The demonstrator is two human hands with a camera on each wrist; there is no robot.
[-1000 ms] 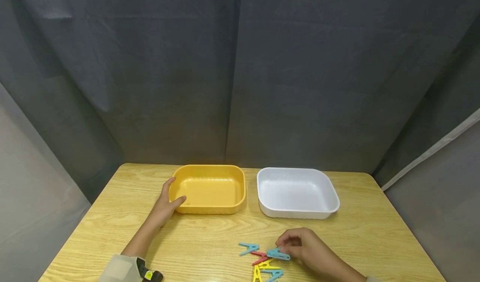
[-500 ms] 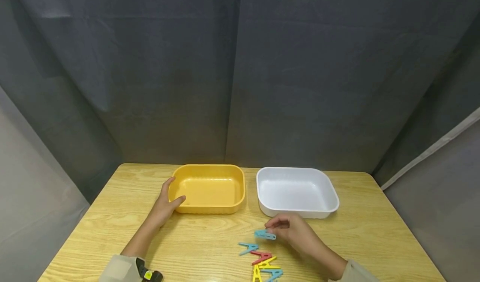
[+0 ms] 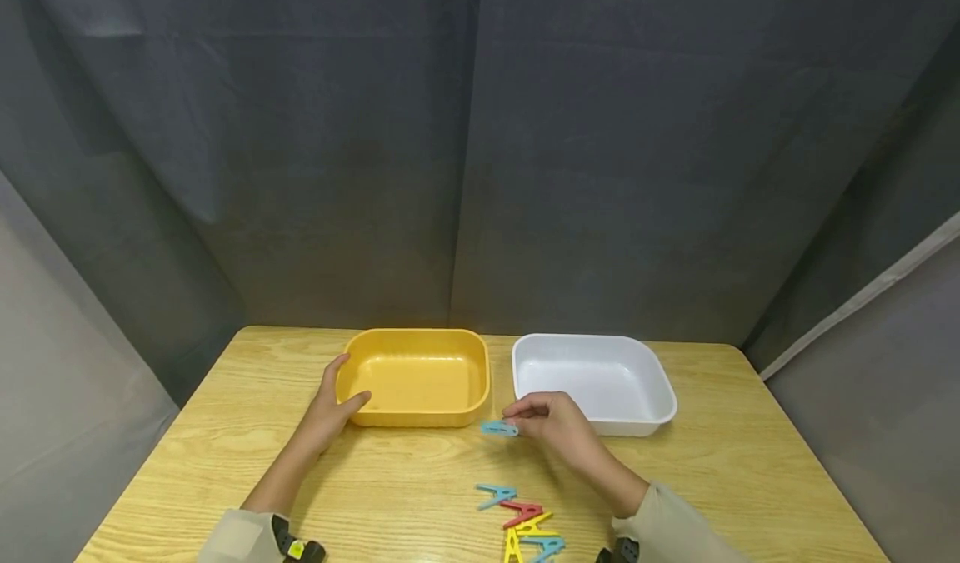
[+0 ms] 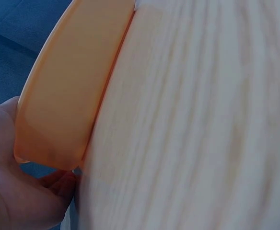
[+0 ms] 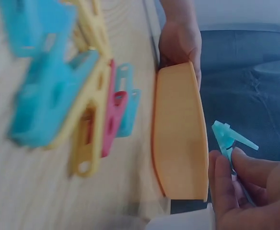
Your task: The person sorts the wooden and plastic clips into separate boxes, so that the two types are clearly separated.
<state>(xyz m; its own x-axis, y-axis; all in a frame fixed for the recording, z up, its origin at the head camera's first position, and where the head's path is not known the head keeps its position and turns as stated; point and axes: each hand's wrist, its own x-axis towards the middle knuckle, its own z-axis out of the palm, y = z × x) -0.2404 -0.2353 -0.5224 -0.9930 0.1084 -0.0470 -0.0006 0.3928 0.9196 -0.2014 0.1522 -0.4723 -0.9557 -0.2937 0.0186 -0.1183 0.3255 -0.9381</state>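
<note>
My left hand (image 3: 327, 413) grips the left end of a yellow plastic basin (image 3: 420, 420), thumb over the rim and fingers along the outer side. Between thumb and fingers, my right hand (image 3: 562, 434) pinches a light blue clothespin (image 3: 499, 429), held up in front of the gap between the two basins. In the right wrist view the clothespin (image 5: 223, 136) points away from the fingertips, beside the basin's rim. Below on the table lie several more clothespins: a blue one (image 3: 497, 495), a red one (image 3: 522, 513), a yellow one (image 3: 513, 548) and another blue one (image 3: 547, 546).
A white plastic basin (image 3: 630, 428) stands right of the yellow one, its near left corner partly behind my right hand. Both basins sit toward the far edge of the wooden table (image 3: 405, 488). Grey curtains (image 3: 360, 171) hang behind and at the sides.
My right hand has lifted the blue clothespin from above the others and carried it forward and left, toward the gap between the basins. The left hand and both basins have stayed put.
</note>
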